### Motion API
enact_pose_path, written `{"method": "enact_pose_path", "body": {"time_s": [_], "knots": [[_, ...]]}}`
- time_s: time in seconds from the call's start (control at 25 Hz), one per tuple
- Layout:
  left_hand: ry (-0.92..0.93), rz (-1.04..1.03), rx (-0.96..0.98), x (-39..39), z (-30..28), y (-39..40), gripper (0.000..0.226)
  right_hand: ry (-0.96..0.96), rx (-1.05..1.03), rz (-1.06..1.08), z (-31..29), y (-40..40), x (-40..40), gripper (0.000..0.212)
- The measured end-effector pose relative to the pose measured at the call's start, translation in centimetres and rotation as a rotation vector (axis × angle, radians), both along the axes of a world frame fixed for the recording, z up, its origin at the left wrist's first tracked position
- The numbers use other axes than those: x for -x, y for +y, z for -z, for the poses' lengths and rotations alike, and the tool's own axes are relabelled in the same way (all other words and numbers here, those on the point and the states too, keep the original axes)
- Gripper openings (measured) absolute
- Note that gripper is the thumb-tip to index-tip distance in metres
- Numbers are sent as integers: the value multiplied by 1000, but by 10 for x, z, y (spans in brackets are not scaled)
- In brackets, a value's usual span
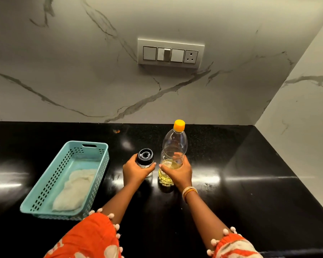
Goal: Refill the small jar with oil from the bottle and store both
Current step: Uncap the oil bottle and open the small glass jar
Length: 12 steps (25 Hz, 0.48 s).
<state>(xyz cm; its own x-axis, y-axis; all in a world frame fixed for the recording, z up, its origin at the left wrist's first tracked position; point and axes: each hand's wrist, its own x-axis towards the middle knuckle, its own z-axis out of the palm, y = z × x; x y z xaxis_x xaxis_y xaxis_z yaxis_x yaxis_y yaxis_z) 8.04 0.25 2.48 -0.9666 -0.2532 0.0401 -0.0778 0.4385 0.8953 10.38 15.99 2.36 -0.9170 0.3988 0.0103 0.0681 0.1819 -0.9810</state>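
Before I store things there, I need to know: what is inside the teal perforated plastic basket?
A crumpled white cloth lies on the floor of the teal perforated plastic basket, toward its near end. The far end shows bare floor. Anything under the cloth is hidden.

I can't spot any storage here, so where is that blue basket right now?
The basket sits on the black counter at the left of the head view, left of the jar held in the left hand, with a white cloth inside.

Fingers of left hand (136, 169) wrapping black-capped clear jar (145, 161). Beside right fingers (175, 169): clear bottle (173, 151), yellow oil, orange cap (179, 125). Teal perforated basket (45, 185) holding white cloth (75, 190). Black glossy counter (250, 183). Grey-veined white marble wall (82, 71). Orange-white sleeves (90, 239), pompom trim showing.
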Motion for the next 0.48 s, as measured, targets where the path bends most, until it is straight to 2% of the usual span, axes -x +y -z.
{"method": "enact_pose_path", "body": {"time_s": [0.28,0.48], "knots": [[-28,26,-2,-89,3,-5,55,-57,-35,8,-10,-1,-82,63],[-58,72,0,-119,10,-9,58,-60,-45,27,-11,-1,-108,63]]}}
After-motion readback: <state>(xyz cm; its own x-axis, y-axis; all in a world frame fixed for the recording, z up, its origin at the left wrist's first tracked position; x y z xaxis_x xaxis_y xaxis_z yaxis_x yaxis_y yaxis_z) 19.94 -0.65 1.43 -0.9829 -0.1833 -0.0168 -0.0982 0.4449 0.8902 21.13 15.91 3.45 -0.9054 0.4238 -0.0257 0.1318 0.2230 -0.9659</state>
